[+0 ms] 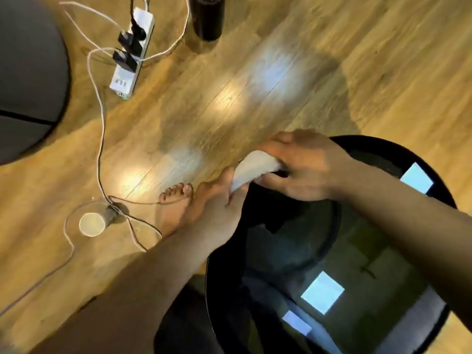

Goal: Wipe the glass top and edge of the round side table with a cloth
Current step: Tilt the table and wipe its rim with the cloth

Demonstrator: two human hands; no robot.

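The round side table [224, 290] fills the lower right, with a black rim and a dark glass top [293, 251] that mirrors bright ceiling lights. A white cloth [255, 168] is bunched at the table's far-left edge. My right hand [304, 169] reaches across the glass and grips the upper end of the cloth. My left hand [217, 200] lies at the rim just below, touching the lower end of the cloth. Blur hides whether its fingers hold the cloth or the rim.
My bare foot [175, 203] stands on the wood floor next to the table. A white power strip [130, 47] with plugs and trailing cables [101, 129] lies at the upper left. A dark bottle [207, 16], a grey round cushion [25, 72] and a tipped cup [92, 224] are nearby.
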